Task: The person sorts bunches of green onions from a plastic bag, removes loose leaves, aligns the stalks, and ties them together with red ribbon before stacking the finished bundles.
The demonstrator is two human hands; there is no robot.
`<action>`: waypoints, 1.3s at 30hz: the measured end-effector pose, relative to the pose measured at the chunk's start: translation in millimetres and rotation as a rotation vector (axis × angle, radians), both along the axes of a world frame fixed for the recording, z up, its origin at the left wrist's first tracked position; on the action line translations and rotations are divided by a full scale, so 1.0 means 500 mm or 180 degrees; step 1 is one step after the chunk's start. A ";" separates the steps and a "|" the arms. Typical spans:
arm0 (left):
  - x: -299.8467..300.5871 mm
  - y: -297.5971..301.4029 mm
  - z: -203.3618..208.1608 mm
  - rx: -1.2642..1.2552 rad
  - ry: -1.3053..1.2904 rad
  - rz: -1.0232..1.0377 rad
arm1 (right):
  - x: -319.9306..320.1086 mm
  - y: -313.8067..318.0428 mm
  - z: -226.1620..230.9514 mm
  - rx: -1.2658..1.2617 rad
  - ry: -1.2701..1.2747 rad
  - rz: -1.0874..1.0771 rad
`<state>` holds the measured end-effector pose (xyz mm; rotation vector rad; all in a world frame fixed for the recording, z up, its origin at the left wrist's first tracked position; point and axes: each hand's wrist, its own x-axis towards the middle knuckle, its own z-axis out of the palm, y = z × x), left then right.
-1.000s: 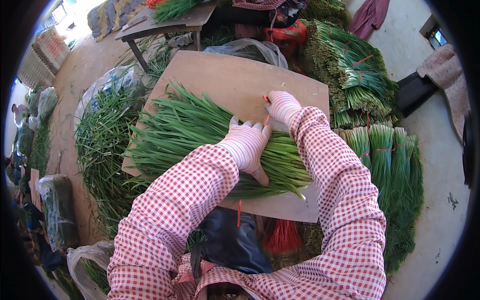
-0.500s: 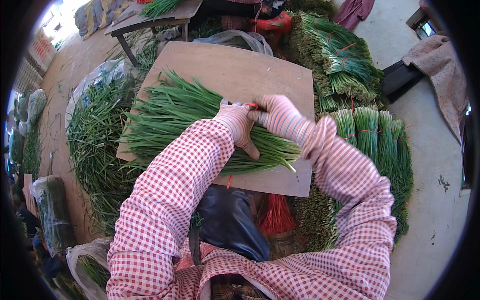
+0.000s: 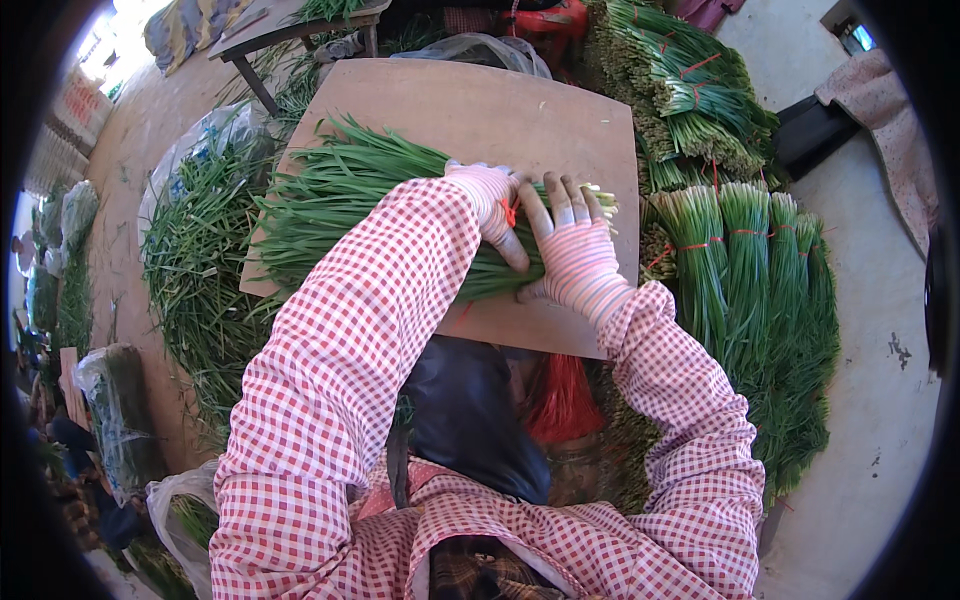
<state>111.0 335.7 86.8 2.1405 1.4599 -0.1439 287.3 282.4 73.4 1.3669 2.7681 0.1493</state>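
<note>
A bunch of garlic chives (image 3: 345,205) lies across a brown board (image 3: 470,100), its leaf tips to the left and pale stem ends to the right. My left hand (image 3: 488,200), in a striped glove with bare fingertips, is wrapped over the middle of the bunch. Beside it a red tie (image 3: 509,212) shows on the stems. Over the stem end lies my right hand (image 3: 575,245), gloved alike, its fingers on the far side and its thumb on the near side. The stems under both palms are hidden.
Tied chive bunches (image 3: 730,260) are stacked right of the board, with more bunches (image 3: 690,90) behind. Loose leaves (image 3: 200,260) heap up at the left. Red tie strands (image 3: 563,400) hang below the board's near edge. A small wooden table (image 3: 300,25) stands far left.
My right hand has let go of the red tie and come down over the stem end, fingers spreading around it. My left hand stays on the bunch.
</note>
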 end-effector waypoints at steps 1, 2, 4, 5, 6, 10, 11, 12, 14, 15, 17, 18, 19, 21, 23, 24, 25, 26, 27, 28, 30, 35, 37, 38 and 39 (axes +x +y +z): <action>-0.002 0.007 0.009 -0.0153 0.0056 -0.0050 | -0.005 0.004 -0.003 0.0088 0.0091 -0.0139; -0.008 0.015 0.006 -0.0310 -0.0019 -0.0055 | -0.016 0.012 0.006 -0.0179 0.0040 -0.0275; -0.024 0.028 -0.008 -0.0625 -0.0190 -0.0049 | -0.047 0.029 0.045 -0.0717 -0.0081 -0.0528; -0.023 0.033 -0.009 -0.0753 -0.0181 -0.0072 | -0.050 0.031 0.054 -0.0702 -0.0113 -0.0588; -0.010 0.023 0.003 -0.0533 -0.0032 -0.0084 | -0.047 0.033 0.052 -0.0707 -0.0155 -0.0638; 0.023 -0.032 0.020 0.0112 0.0479 0.0009 | -0.036 0.038 0.029 -0.0618 -0.0224 -0.0614; 0.023 -0.038 0.016 0.0225 0.0575 0.0035 | -0.035 0.033 0.021 -0.0484 -0.0120 -0.0566; 0.026 -0.047 0.013 0.0340 0.0644 0.0052 | -0.030 0.024 0.017 -0.0348 -0.0042 -0.0531; 0.034 -0.055 0.013 0.0508 0.0585 0.0083 | -0.007 0.018 0.023 -0.0163 0.0043 -0.0389; 0.037 -0.058 0.012 0.0524 0.0583 0.0089 | 0.003 0.014 0.022 -0.0091 0.0097 -0.0300; 0.019 -0.058 -0.002 0.0420 0.0722 0.0151 | -0.001 -0.031 0.057 0.0442 0.0427 0.0249; 0.012 -0.059 -0.005 0.0381 0.0726 0.0185 | 0.003 -0.057 0.067 0.0740 0.0792 0.0660; 0.014 -0.060 0.000 0.0355 0.0705 0.0193 | 0.013 -0.079 0.056 0.0130 0.0911 0.0862; 0.015 -0.066 0.007 0.0312 0.0626 0.0193 | 0.005 -0.122 0.015 -0.0773 0.1224 0.1205; 0.025 -0.066 0.010 0.0325 0.0575 0.0151 | -0.020 -0.147 -0.043 -0.1112 0.1355 0.1156; 0.026 -0.066 0.015 0.0342 0.0562 0.0155 | -0.039 -0.146 -0.066 -0.1262 0.1323 0.1105; 0.028 -0.069 0.018 0.0484 0.0501 0.0165 | -0.051 -0.139 -0.086 -0.1393 0.1190 0.1073; 0.029 -0.074 0.016 0.0459 0.0475 0.0159 | -0.060 -0.131 -0.104 -0.1522 0.1057 0.1032; 0.028 -0.073 0.017 0.0500 0.0435 0.0156 | -0.063 -0.114 -0.098 -0.1586 0.0900 0.0992; 0.022 -0.070 0.018 0.0534 0.0393 0.0181 | -0.064 -0.112 -0.089 -0.1808 0.0876 0.0998; 0.022 -0.065 0.015 0.0437 0.0476 0.0193 | -0.046 -0.113 -0.105 -0.1753 0.1327 0.0936; 0.014 -0.064 0.013 0.0459 0.0425 0.0203 | 0.019 -0.168 -0.107 -0.1792 0.2320 -0.0162; 0.008 -0.067 0.009 0.0474 0.0462 0.0228 | 0.047 -0.237 -0.121 -0.1918 0.2762 -0.0490; 0.011 -0.067 0.008 0.0455 0.0490 0.0230 | 0.064 -0.286 -0.137 -0.1926 0.3009 -0.0572; 0.019 -0.066 0.008 0.0434 0.0504 0.0232 | 0.079 -0.318 -0.151 -0.2356 0.3585 -0.1018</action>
